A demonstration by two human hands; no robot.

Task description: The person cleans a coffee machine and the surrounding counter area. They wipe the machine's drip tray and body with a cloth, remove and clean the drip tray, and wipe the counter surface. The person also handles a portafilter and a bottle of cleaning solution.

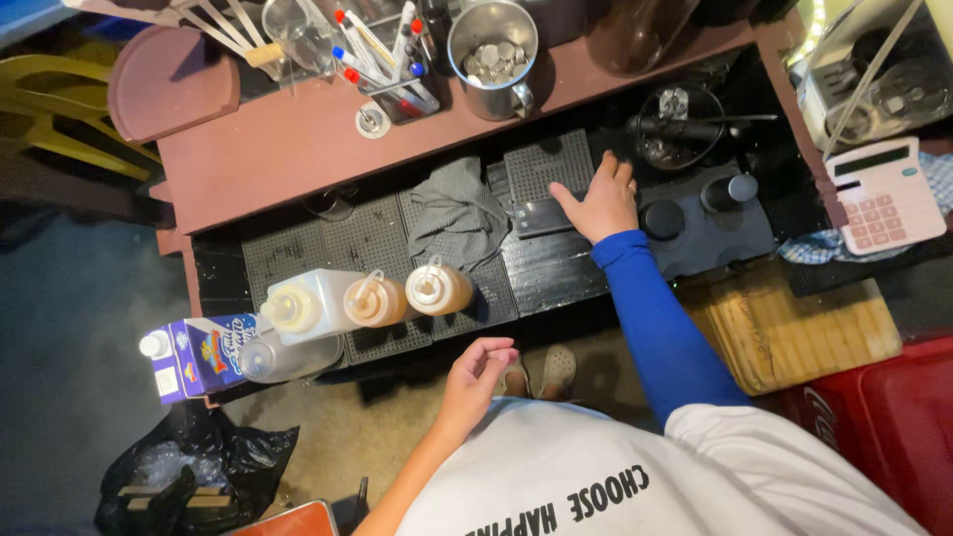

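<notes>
Nearest the camera, the person's left hand (479, 369) hangs in the air below the counter edge, its fingers loosely curled toward the palm and holding nothing. Just beyond it, on the black perforated mat (372, 243) at the front of the counter, stand three squeeze bottles with nozzle caps: a pale yellow one (298, 304), a tan one (375, 300) and an orange-brown one (437, 288), close together in a row. To their left a purple and white carton (199, 354) lies at the counter's corner, with a clear plastic bottle (278, 357) beside it, and a black plastic bag (194, 471) sits on the floor below. Further in, a grey cloth (455, 210) lies crumpled on the mat. To the right of the cloth, the right hand (599, 203), on an arm in a blue sleeve, rests palm down with its fingers spread and flat, gripping nothing; the thumb and palm lie on a small dark flat scale (541, 213) in the middle of the counter. Right of the hand is a dark grey tray (707, 230) with round knobs. Beyond, on the reddish-brown shelf (298, 139), stand a steel cup of coins (493, 55) and a holder of pens (387, 60). At the far right lies a pink and white calculator (885, 197).
</notes>
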